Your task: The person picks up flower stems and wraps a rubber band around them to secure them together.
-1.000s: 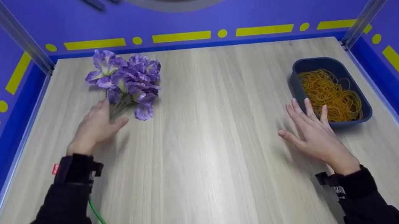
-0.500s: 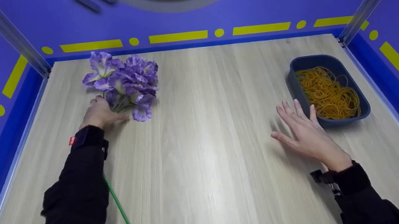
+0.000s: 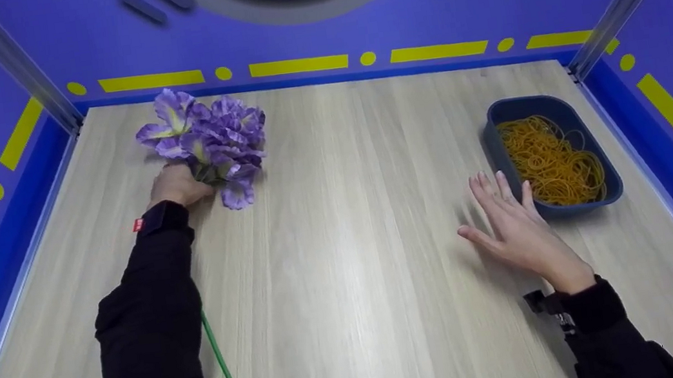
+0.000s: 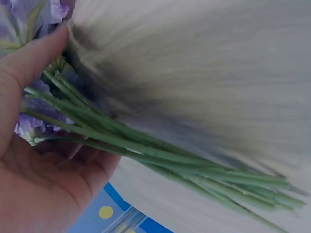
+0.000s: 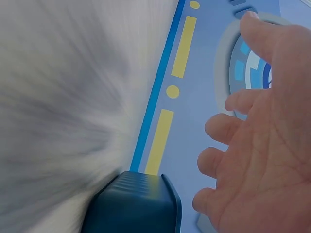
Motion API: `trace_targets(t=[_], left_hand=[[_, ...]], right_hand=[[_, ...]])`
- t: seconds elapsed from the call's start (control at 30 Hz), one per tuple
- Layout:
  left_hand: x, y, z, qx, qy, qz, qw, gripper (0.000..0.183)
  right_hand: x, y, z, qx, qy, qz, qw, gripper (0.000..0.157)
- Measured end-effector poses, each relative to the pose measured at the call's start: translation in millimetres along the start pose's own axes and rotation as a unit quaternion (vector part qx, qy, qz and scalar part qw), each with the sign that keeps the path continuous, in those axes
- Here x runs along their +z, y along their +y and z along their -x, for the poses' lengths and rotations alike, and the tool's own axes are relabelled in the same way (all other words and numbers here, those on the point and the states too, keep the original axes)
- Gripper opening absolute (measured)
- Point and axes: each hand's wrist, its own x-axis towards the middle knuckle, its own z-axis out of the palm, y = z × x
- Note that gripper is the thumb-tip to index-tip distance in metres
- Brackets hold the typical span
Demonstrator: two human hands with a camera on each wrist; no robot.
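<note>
Presently, purple flowers (image 3: 220,133) lie at ten o'clock; the left hand (image 3: 177,185) has fingers parted around their stems (image 4: 165,156), where uneven closing could spill some. Right hand (image 3: 521,233), four o'clock: fingers spread.

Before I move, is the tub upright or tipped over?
Upright: the tub stands on the table, its open top showing rubber bands inside.
</note>
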Motion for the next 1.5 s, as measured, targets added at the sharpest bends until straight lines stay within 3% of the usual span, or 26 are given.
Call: trace_targets(t=[0.13,0.27,0.33,0.43,0.57,0.63,0.8,0.9,1.03,1.1,1.23,1.4,1.5], left_hand=[[3.7,-0.2,1.1,0.006,0.018,0.009,0.9998,0.04],[7.8,-1.1,1.7,0.005,0.021,0.052,0.9984,0.032],[10.6,-2.1,1.0,0.0,0.027,0.096,0.995,0.027],[12.8,-3.3,1.5,-0.023,0.02,0.164,0.9861,0.022],[14.7,-2.7,4.4,-0.062,-0.018,0.263,0.9625,0.013],[16.4,-1.2,6.5,-0.079,-0.037,0.314,0.9453,0.015],[23.9,10.8,11.0,-0.118,-0.044,0.448,0.8853,0.02],[31.5,23.5,11.7,-0.122,-0.011,0.522,0.8443,0.017],[44.5,46.3,15.5,-0.103,0.044,0.614,0.7815,0.015],[50.7,59.5,20.5,-0.088,0.067,0.642,0.7584,0.019],[59.5,88.1,35.3,-0.06,0.09,0.677,0.7277,0.027],[67.8,120.3,55.3,-0.024,0.093,0.714,0.6939,0.023],[74.2,134.2,67.5,0.004,0.101,0.722,0.6845,0.016]], right_hand=[[2.0,0.2,-0.4,0.0,-0.006,0.002,1.0,0.088],[3.9,2.5,0.1,0.003,-0.007,0.0,1.0,0.087],[4.8,3.5,0.2,0.004,-0.007,-0.004,1.0,0.088],[5.9,3.9,-0.2,0.004,-0.008,-0.008,1.0,0.088],[6.8,4.0,-0.7,0.004,-0.012,-0.011,1.0,0.088],[7.4,4.0,-1.0,0.005,-0.015,-0.012,1.0,0.088],[9.1,3.1,-2.1,0.005,-0.019,-0.019,1.0,0.089],[10.3,0.7,-3.2,0.004,-0.02,-0.026,0.999,0.09],[11.4,-5.2,-5.5,0.0,-0.021,-0.037,0.999,0.09],[11.4,-9.7,-7.0,-0.003,-0.022,-0.046,0.999,0.091],[10.4,-24.9,-10.3,-0.011,-0.023,-0.07,0.997,0.093],[9.0,-57.2,-16.6,-0.041,-0.028,-0.101,0.994,0.097],[7.2,-77.9,-20.7,-0.064,-0.031,-0.113,0.991,0.099]])
